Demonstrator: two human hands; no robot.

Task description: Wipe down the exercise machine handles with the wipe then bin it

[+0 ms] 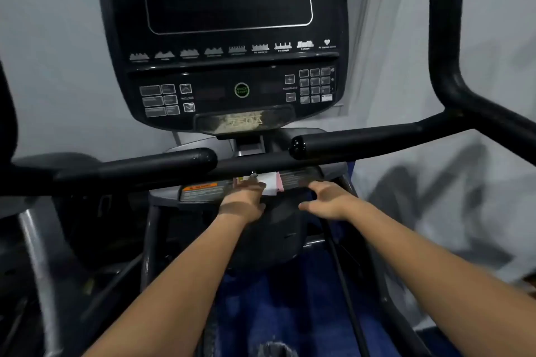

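console (226,38): green "QUICK START" button (242,90), "INCLINE", "RESISTANCE"
left hand (242,201): fingers on white wipe (269,184)
right hand (326,200): fingers spread, just beside wipe
handles (362,140): above both hands, apart

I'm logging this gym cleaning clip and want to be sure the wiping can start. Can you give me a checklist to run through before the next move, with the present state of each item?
1. Wipe located: ok. A white wipe lies on the ledge below the crossbar.
2. Wipe in hand: cannot tell. The left hand touches its edge, but the fingers are partly hidden.
3. Right hand free: ok. The right hand is open beside the wipe and holds nothing.
4. Handles reachable: ok. The left handle and right handle are unobstructed above the hands.
5. Handles wiped: not ok. Neither hand is on them.
6. Bin located: cannot tell. None in view.
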